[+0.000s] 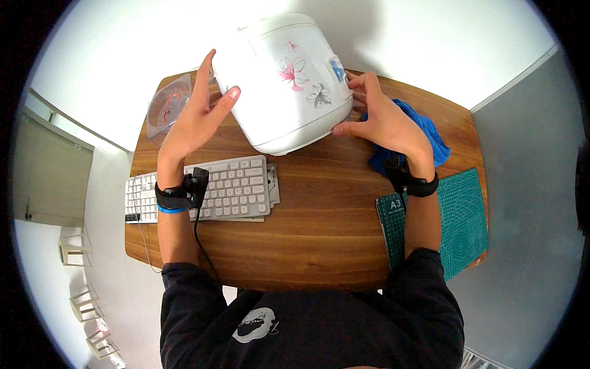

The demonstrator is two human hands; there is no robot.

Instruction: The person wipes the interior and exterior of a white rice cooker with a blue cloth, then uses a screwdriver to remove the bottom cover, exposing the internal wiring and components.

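A white rice cooker (pixel 289 92), its side printed with pink and grey flowers, is tilted at the far edge of the table. My left hand (pixel 200 117) grips its left side, the thumb on the near face and the fingers reaching up along the side. On the right, my right hand (pixel 384 117) has its thumb by the cooker's lower corner and its fingers at the side below a blue label; those fingertips are partly hidden. Whether the cooker's base touches the table, I cannot tell.
A white keyboard (pixel 236 187) lies at left on the wooden table (pixel 319 221), over some flat sheets. Behind my left wrist is a clear plastic container (pixel 166 107) with something red in it. A blue cloth (pixel 433 138) and a green cutting mat (pixel 461 215) lie at right.
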